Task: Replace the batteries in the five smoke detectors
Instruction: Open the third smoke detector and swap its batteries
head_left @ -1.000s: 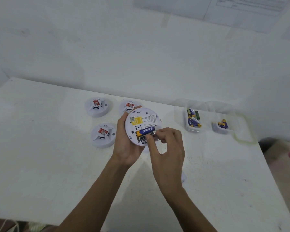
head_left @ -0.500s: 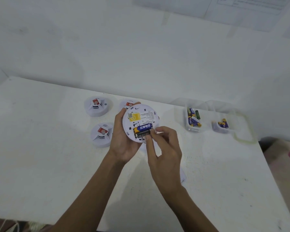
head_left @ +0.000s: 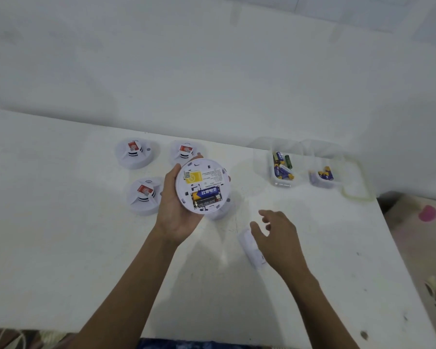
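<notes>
A plain indoor work corner, seemingly a room in a home: a white table [head_left: 61,248] stands against a white wall [head_left: 212,71], paper sheets [head_left: 363,11] are taped at the upper right, 2 clear tubs [head_left: 286,183] of batteries [head_left: 281,170] sit right of centre, and patterned floor covering [head_left: 8,340] shows at the lower left.

Bare left hand [head_left: 178,210], bare right hand [head_left: 278,238], slender forearms uncovered as far as they show

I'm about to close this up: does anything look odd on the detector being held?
Yes. The smoke detector in the left hand carries mismatched cells: a blue battery beside a black battery. Its bay is uncovered; a white piece, likely the cover, lies under the right hand.
</notes>
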Demonstrator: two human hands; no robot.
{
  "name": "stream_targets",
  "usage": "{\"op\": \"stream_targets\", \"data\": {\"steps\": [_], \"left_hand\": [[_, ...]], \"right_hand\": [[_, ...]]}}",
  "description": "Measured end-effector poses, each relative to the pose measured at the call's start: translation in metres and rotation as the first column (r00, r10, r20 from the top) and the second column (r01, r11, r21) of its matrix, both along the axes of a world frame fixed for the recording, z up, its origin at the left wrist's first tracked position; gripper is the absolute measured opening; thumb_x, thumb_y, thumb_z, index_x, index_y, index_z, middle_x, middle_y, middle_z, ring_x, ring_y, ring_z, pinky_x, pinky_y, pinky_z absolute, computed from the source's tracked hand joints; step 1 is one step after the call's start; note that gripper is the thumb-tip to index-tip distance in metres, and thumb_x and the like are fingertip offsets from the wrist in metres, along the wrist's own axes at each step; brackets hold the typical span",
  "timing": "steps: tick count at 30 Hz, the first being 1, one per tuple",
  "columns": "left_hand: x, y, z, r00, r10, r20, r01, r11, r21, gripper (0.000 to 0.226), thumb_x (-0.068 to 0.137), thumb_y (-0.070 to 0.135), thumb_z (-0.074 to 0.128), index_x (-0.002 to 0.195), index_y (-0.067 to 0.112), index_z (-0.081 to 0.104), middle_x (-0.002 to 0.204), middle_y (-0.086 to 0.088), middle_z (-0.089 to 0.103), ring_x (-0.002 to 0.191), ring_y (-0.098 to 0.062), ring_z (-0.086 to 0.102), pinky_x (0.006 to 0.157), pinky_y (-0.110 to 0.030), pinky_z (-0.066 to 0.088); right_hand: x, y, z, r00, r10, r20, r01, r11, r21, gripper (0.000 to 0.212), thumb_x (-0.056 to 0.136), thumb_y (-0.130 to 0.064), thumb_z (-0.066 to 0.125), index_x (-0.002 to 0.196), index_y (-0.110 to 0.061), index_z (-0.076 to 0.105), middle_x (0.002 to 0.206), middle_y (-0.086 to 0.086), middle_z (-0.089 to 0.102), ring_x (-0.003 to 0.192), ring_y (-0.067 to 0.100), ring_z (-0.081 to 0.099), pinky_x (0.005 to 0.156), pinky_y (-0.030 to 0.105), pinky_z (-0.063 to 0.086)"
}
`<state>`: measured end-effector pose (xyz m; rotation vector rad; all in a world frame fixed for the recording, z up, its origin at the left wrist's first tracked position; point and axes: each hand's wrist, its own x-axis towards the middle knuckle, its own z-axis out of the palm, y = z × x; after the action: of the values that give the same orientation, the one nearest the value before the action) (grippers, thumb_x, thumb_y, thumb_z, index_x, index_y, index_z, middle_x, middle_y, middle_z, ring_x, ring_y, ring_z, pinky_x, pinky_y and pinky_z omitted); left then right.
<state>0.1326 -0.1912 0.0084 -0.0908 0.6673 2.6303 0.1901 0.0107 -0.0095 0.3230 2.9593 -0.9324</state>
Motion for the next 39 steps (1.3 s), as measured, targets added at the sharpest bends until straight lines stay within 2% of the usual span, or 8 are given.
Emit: {"op": "stream_targets", "data": {"steps": [3, 14, 18, 22, 26, 32, 35, 39], "left_hand": [[0.002, 0.002, 0.000, 1.000, -0.011, 0.012, 0.011, 1.000, 0.002, 0.069, 0.088, 0.048, 0.045, 0.149, 0.018, 0.029, 0.145, -0.019, 0.041, 0.127, -0.036, 0.047, 0.090, -0.045, 0.052], [0.006, 0.005, -0.004, 1.000, -0.023, 0.013, 0.023, 1.000, -0.007, 0.062, 0.092, 0.048, 0.037, 0.146, 0.017, 0.035, 0.136, -0.018, 0.050, 0.125, -0.038, 0.048, 0.094, -0.045, 0.051], [0.008, 0.005, -0.003, 1.000, -0.019, 0.001, 0.019, 1.000, -0.002, 0.067, 0.086, 0.045, 0.050, 0.145, 0.017, 0.036, 0.133, -0.019, 0.053, 0.119, -0.037, 0.055, 0.092, -0.046, 0.052], [0.008, 0.003, -0.003, 1.000, -0.013, -0.016, 0.013, 1.000, 0.006, 0.082, 0.078, 0.044, 0.066, 0.147, 0.017, 0.031, 0.139, -0.020, 0.048, 0.123, -0.037, 0.052, 0.094, -0.046, 0.050], [0.010, 0.003, -0.004, 0.999, -0.012, -0.032, 0.012, 1.000, -0.003, 0.079, 0.076, 0.045, 0.069, 0.144, 0.018, 0.038, 0.139, -0.019, 0.048, 0.123, -0.036, 0.052, 0.095, -0.045, 0.050], [0.012, 0.004, -0.001, 0.999, -0.016, -0.030, 0.016, 1.000, 0.000, 0.071, 0.078, 0.046, 0.063, 0.139, 0.017, 0.044, 0.132, -0.018, 0.055, 0.118, -0.036, 0.057, 0.090, -0.044, 0.052], [0.012, 0.003, -0.001, 1.000, -0.008, -0.024, 0.008, 1.000, -0.001, 0.084, 0.077, 0.045, 0.068, 0.147, 0.017, 0.032, 0.138, -0.018, 0.047, 0.122, -0.035, 0.053, 0.094, -0.045, 0.050], [0.014, 0.008, -0.001, 0.999, 0.033, 0.006, -0.032, 0.997, -0.075, 0.075, 0.079, 0.048, 0.064, 0.143, 0.015, 0.039, 0.140, -0.017, 0.045, 0.120, -0.033, 0.053, 0.094, -0.046, 0.050]], "right_hand": [[0.007, 0.003, -0.021, 0.985, 0.033, 0.167, -0.060, 0.985, 0.161, 0.033, 0.083, -0.044, 0.049, 0.080, -0.013, 0.057, 0.081, 0.004, 0.051, 0.077, 0.023, 0.049, 0.072, 0.030, 0.042], [0.012, 0.000, -0.039, 0.977, -0.060, 0.206, -0.005, 0.954, 0.301, 0.051, 0.082, -0.047, 0.064, 0.113, -0.010, 0.045, 0.112, 0.006, 0.046, 0.093, 0.018, 0.038, 0.076, 0.024, 0.035], [0.012, -0.002, -0.041, 0.982, 0.024, 0.185, -0.085, 0.940, 0.331, 0.021, 0.097, -0.030, 0.045, 0.111, -0.014, 0.046, 0.106, 0.002, 0.055, 0.084, 0.014, 0.045, 0.071, 0.021, 0.036], [0.012, -0.001, -0.033, 0.998, 0.035, 0.061, -0.040, 0.995, 0.086, 0.025, 0.098, -0.022, 0.048, 0.076, -0.019, 0.036, 0.063, -0.004, 0.040, 0.054, 0.007, 0.036, 0.048, 0.015, 0.028], [0.001, -0.005, -0.002, 1.000, 0.024, 0.000, -0.023, 0.988, -0.150, 0.017, 0.096, -0.023, 0.049, 0.082, -0.014, 0.045, 0.073, 0.004, 0.056, 0.064, 0.014, 0.057, 0.048, 0.012, 0.034], [-0.003, -0.024, 0.042, 0.987, -0.089, -0.136, -0.023, 0.750, -0.660, 0.032, 0.091, -0.051, 0.040, 0.092, -0.020, 0.045, 0.063, -0.005, 0.058, 0.062, 0.021, 0.060, 0.057, 0.033, 0.047], [-0.004, -0.033, 0.059, 0.982, -0.062, -0.177, -0.075, 0.734, -0.675, 0.060, 0.070, -0.069, 0.031, 0.108, -0.025, 0.049, 0.083, -0.001, 0.063, 0.074, 0.017, 0.062, 0.059, 0.030, 0.048], [0.006, -0.048, 0.088, 0.941, 0.093, -0.324, -0.254, 0.827, -0.502, 0.018, 0.090, -0.047, 0.036, 0.101, -0.035, 0.044, 0.086, -0.012, 0.059, 0.077, 0.002, 0.056, 0.061, 0.013, 0.044]]}}
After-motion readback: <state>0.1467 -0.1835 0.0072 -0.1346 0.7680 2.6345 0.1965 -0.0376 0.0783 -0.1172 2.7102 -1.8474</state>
